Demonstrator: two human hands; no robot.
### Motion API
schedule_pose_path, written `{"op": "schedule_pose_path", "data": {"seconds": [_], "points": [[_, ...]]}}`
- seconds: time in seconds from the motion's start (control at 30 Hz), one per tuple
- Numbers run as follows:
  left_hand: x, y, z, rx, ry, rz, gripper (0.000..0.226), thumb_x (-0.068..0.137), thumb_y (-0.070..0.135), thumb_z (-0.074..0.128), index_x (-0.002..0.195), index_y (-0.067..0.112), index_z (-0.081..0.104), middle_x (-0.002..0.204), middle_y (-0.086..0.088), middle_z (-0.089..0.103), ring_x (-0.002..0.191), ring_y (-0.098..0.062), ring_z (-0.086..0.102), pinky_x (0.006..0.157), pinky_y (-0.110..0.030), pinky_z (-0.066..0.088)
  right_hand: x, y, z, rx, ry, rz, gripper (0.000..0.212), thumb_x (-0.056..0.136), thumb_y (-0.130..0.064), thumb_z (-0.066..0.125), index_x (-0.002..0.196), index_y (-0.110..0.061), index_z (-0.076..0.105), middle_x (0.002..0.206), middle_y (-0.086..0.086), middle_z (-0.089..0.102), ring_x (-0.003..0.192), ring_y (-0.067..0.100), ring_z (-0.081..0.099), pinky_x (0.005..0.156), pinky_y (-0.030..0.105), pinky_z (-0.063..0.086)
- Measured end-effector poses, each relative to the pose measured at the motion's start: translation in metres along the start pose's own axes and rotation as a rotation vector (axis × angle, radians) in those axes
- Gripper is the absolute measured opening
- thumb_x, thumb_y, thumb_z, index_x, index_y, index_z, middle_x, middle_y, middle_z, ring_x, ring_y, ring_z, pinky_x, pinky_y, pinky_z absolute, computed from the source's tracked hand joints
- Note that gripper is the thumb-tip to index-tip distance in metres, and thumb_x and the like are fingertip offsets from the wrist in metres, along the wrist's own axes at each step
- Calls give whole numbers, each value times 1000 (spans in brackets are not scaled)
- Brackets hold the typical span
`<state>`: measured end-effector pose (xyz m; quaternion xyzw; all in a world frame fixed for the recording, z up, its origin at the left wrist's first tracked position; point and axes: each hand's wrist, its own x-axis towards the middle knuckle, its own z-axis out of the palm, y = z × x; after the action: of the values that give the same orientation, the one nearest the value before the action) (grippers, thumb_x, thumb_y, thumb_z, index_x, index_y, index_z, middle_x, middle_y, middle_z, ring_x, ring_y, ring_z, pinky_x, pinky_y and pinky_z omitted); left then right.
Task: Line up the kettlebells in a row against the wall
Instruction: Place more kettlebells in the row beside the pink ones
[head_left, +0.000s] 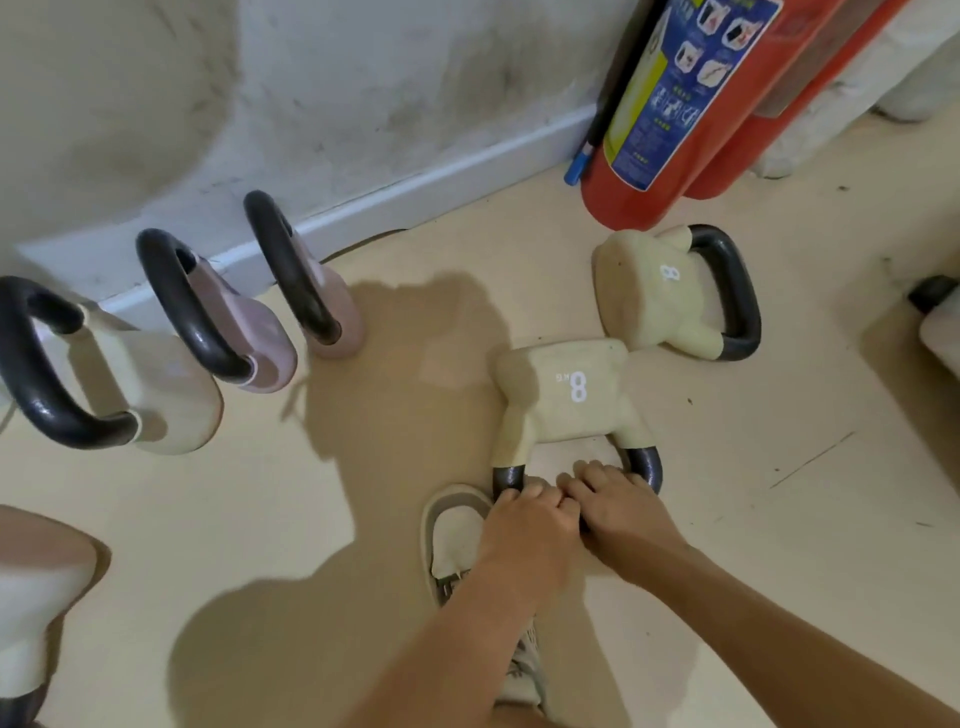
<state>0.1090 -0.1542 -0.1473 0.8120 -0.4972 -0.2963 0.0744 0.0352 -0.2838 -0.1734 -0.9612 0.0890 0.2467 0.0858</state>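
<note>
A cream kettlebell marked 8 (569, 392) lies on the floor at centre, its black handle toward me. My left hand (527, 530) and my right hand (621, 512) are both wrapped around that handle, side by side. A second cream 8 kettlebell (657, 293) lies on its side just beyond, near the extinguisher. Three kettlebells stand in a row by the wall (337, 93) at left: a cream one (171, 389), a pink one (260, 338) and another pink one (337, 312).
A red fire extinguisher (691, 104) leans in the corner at top right. Another pink-and-cream kettlebell (36, 587) shows at the lower left edge. My shoe (454, 535) rests beside the held handle. A dark-capped object (935, 312) sits at the right edge.
</note>
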Motion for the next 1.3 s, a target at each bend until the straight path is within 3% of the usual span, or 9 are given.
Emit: {"op": "schedule_pose_path", "data": {"seconds": [0.1,0.23,0.4,0.47,0.6,0.83,1.0,1.13,1.3], "points": [[7,3,-1,91,-27,-69,49,90,6,46,138,3,38,132,-14,55,124,-30,46,102,-37,31,10,4,-1,-33,-90,-63,45,85,-12,57,130,-6,53,125,14,57,118,32,54,93,39,45],[8,-1,-4,139,-60,-72,40,93,11,45,133,7,41,126,-12,59,119,-28,49,101,-37,31,12,10,-5,-80,-201,-117,50,93,-13,47,142,-5,39,141,20,47,130,37,43,108,47,36],[13,0,-16,248,-43,-110,28,93,16,48,119,13,57,116,-4,61,121,-23,42,104,-40,22,11,11,-48,32,-259,-260,36,86,-19,54,120,-9,52,117,7,55,109,24,52,88,25,39],[18,-2,-42,226,-6,-137,18,90,21,53,103,20,65,103,0,65,113,-19,45,101,-39,22,9,8,-84,114,-253,-277,14,83,-21,58,91,-17,48,90,0,49,85,18,49,68,23,30],[29,-16,-104,179,118,-166,7,78,27,58,82,26,64,74,7,59,82,-18,52,91,-34,25,13,7,-146,282,-103,-228,24,73,-14,58,77,-27,39,68,-10,44,61,14,46,54,25,33],[38,-25,-130,-17,146,-200,8,76,34,60,80,28,58,65,6,51,67,-21,50,71,-30,29,24,29,-173,-107,166,-131,15,65,-35,63,73,-28,53,71,-13,43,69,17,49,63,30,31],[28,-37,-128,-101,100,-203,10,73,38,59,78,29,57,72,6,60,76,-22,62,66,-29,38,28,21,-171,-89,211,-106,15,70,-42,65,73,-28,60,77,-11,55,83,17,53,71,32,35],[34,-48,-140,-133,87,-215,8,70,35,61,74,28,58,72,4,65,69,-20,63,56,-27,42,37,15,-183,-33,163,-86,11,69,-36,57,68,-31,48,68,-8,55,69,14,46,76,35,40],[49,-58,-158,-109,68,-182,12,68,33,62,77,25,63,65,4,60,65,-20,61,51,-26,39,54,22,-191,112,145,-78,11,59,-36,51,54,-31,43,49,-7,50,52,20,53,57,26,34]]}}
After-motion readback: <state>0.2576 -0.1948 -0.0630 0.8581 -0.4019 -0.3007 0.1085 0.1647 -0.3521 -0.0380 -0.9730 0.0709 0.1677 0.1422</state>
